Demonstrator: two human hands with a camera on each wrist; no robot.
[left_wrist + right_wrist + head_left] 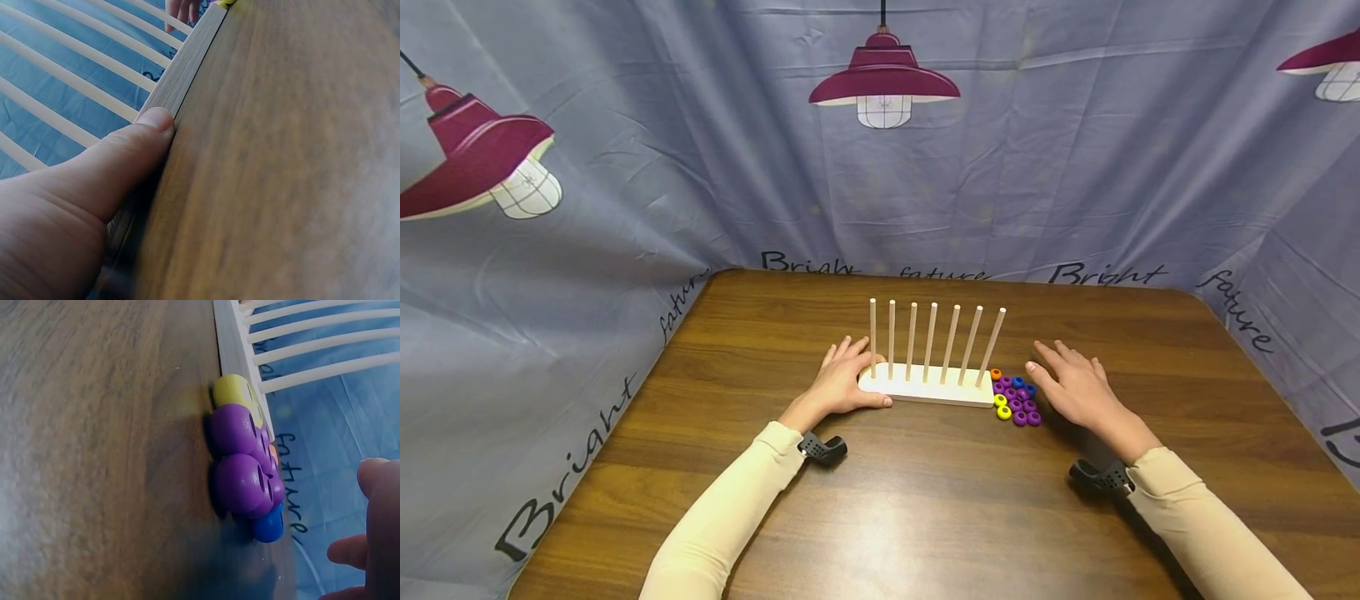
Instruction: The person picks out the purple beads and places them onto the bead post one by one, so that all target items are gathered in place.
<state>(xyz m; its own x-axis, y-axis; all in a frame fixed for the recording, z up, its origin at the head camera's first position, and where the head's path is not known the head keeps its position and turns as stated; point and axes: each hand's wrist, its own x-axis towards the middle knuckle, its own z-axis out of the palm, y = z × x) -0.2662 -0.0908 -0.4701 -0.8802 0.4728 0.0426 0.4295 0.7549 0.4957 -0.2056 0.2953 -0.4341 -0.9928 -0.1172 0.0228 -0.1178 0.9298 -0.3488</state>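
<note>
- At the left end of a wooden base (917,391), the left hand (838,385) grips the piece, thumb along its near edge.
- Well to the right, the right hand (1071,390) lies spread with fingers extended, holding nothing, near the base's other end.
- Between that hand and the base, a cluster of purple, blue, yellow and orange beads (1017,406) stands in the way.
- Seven upright pegs (929,342) rise in a row from the base.
- Under it all runs a brown wood-grain surface (970,475), backed by a grey-blue curtain (1037,167) printed with red lamps (884,82).
</note>
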